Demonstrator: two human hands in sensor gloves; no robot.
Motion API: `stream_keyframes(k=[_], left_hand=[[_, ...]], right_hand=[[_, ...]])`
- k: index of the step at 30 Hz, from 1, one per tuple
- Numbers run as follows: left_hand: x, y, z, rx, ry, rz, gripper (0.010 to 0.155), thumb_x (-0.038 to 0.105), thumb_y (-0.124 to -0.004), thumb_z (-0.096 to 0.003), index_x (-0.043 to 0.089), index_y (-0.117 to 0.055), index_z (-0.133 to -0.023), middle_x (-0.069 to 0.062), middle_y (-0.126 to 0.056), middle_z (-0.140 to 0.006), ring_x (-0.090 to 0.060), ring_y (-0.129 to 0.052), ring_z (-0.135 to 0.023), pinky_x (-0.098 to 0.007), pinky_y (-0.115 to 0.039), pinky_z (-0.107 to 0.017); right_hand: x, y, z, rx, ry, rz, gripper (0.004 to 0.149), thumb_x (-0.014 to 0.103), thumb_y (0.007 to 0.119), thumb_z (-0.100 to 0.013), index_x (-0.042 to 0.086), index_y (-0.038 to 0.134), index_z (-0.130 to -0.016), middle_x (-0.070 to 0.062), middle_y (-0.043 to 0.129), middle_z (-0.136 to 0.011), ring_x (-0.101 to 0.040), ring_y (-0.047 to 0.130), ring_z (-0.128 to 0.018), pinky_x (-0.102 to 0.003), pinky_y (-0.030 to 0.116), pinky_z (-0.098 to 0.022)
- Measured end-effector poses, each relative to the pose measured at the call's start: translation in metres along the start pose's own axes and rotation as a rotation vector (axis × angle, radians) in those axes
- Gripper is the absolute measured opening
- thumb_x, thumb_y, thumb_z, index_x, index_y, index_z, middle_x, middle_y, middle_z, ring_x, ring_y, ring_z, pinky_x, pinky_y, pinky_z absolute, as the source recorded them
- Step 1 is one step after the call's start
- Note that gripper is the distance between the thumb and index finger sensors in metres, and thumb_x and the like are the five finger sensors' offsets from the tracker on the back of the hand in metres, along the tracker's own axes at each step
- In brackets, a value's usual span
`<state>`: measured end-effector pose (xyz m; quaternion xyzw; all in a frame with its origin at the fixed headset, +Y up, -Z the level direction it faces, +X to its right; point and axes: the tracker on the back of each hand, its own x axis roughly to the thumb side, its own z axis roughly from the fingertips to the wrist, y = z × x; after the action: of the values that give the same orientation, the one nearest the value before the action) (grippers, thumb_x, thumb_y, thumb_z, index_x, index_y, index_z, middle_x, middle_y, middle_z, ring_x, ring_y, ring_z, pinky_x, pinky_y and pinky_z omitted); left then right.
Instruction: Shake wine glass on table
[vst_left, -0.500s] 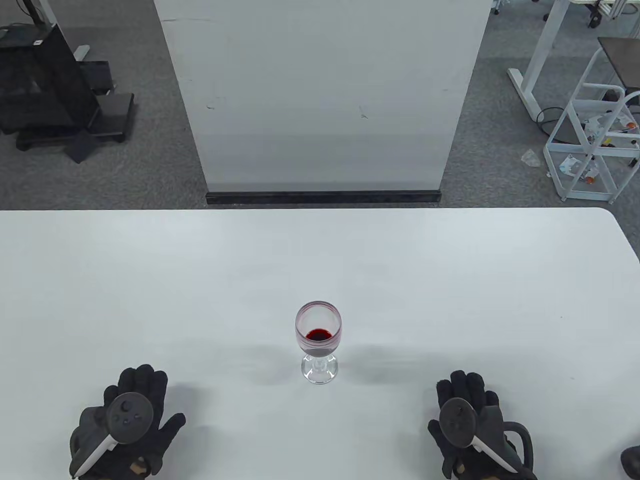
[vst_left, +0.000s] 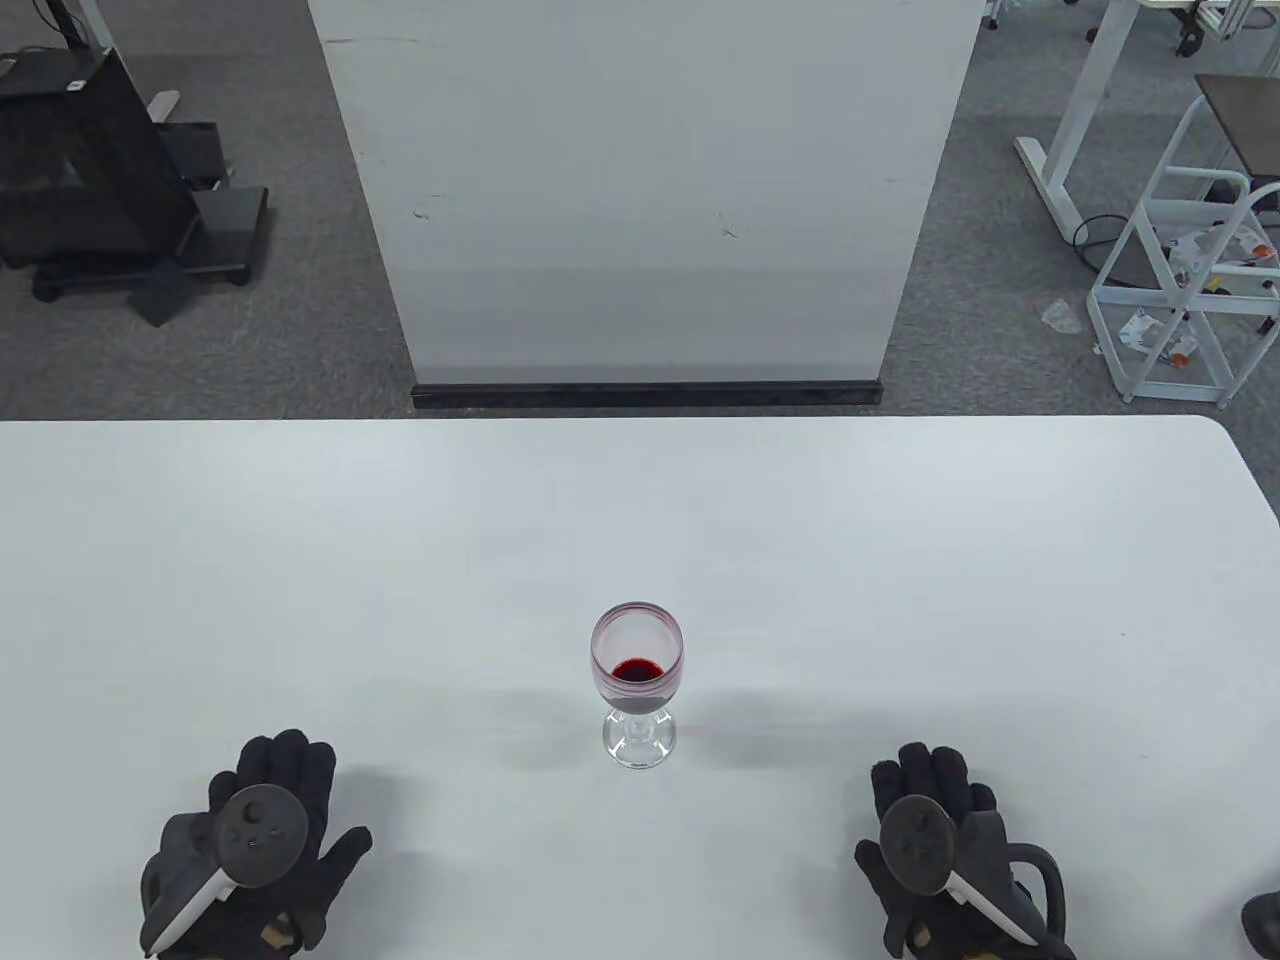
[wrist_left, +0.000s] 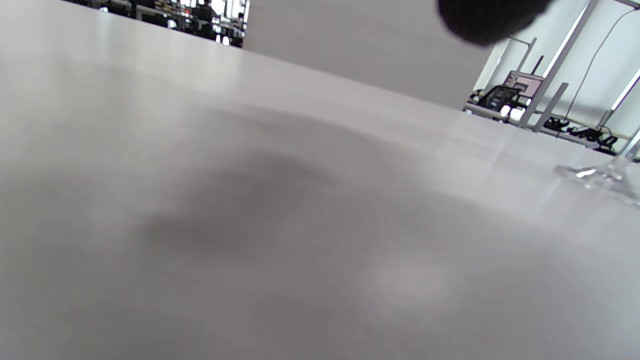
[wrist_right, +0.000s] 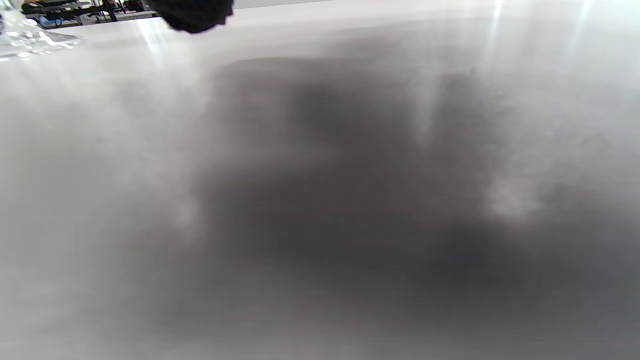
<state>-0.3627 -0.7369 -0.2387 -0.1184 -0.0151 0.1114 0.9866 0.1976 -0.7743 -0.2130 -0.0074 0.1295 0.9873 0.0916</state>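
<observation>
A clear wine glass (vst_left: 637, 680) with a little red wine stands upright on the white table (vst_left: 640, 520), near the front middle. My left hand (vst_left: 275, 800) rests flat on the table at the front left, fingers spread, holding nothing. My right hand (vst_left: 930, 800) rests flat at the front right, also holding nothing. Both are well apart from the glass. The glass foot shows at the right edge of the left wrist view (wrist_left: 600, 177) and at the top left corner of the right wrist view (wrist_right: 25, 40). A dark fingertip (wrist_left: 487, 20) hangs in at the top of the left wrist view.
A white upright panel (vst_left: 640, 190) with a black base strip stands on the floor behind the table's far edge. A white wire cart (vst_left: 1190, 270) is at the far right, dark equipment (vst_left: 90, 170) at the far left. A dark object (vst_left: 1262, 920) sits at the bottom right corner.
</observation>
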Motion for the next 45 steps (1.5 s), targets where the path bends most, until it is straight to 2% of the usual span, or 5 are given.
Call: stream_keyframes(k=[11, 18, 29, 34, 45], left_hand=[[0.001, -0.001, 0.0, -0.006, -0.009, 0.002, 0.08, 0.06, -0.06, -0.0457, 0.031, -0.013, -0.103, 0.003, 0.0, -0.112, -0.026, 0.008, -0.103, -0.047, 0.002, -0.073], [0.0, 0.0, 0.001, -0.002, -0.011, 0.009, 0.08, 0.06, -0.06, -0.0457, 0.03, -0.013, -0.103, 0.002, 0.0, -0.112, -0.027, 0.008, -0.103, -0.047, 0.002, -0.073], [0.0, 0.0, 0.001, -0.005, -0.02, 0.013, 0.08, 0.06, -0.059, -0.0458, 0.03, -0.012, -0.103, 0.001, 0.001, -0.112, -0.027, 0.008, -0.103, -0.047, 0.001, -0.073], [0.001, 0.0, 0.001, -0.01, -0.022, 0.012, 0.08, 0.06, -0.059, -0.0459, 0.029, -0.012, -0.103, 0.001, 0.001, -0.111, -0.027, 0.008, -0.102, -0.047, 0.002, -0.073], [0.001, 0.0, 0.0, -0.013, -0.019, 0.011, 0.08, 0.06, -0.059, -0.046, 0.029, -0.012, -0.103, 0.001, 0.001, -0.111, -0.027, 0.008, -0.102, -0.047, 0.002, -0.073]], right_hand=[[0.029, -0.039, -0.016, -0.079, -0.071, -0.166, 0.068, 0.044, 0.077, -0.048, 0.022, 0.045, -0.105, -0.005, 0.038, -0.116, -0.035, 0.034, -0.107, -0.058, 0.045, -0.076], [0.077, -0.055, -0.045, -0.071, -0.14, -0.484, 0.064, 0.039, 0.082, -0.048, 0.021, 0.055, -0.102, -0.008, 0.051, -0.112, -0.038, 0.049, -0.103, -0.055, 0.057, -0.071], [0.132, -0.024, -0.09, 0.101, -0.125, -0.831, 0.063, 0.036, 0.083, -0.048, 0.02, 0.054, -0.102, -0.01, 0.051, -0.11, -0.033, 0.078, -0.086, -0.047, 0.075, -0.057], [0.144, -0.008, -0.102, 0.137, -0.09, -1.019, 0.064, 0.033, 0.084, -0.048, 0.019, 0.053, -0.102, -0.011, 0.05, -0.11, -0.032, 0.083, -0.078, -0.044, 0.078, -0.051], [0.151, 0.011, -0.117, 0.204, -0.032, -1.175, 0.053, 0.032, 0.085, -0.049, 0.019, 0.065, -0.096, -0.012, 0.064, -0.104, -0.03, 0.087, -0.072, -0.041, 0.08, -0.046]])
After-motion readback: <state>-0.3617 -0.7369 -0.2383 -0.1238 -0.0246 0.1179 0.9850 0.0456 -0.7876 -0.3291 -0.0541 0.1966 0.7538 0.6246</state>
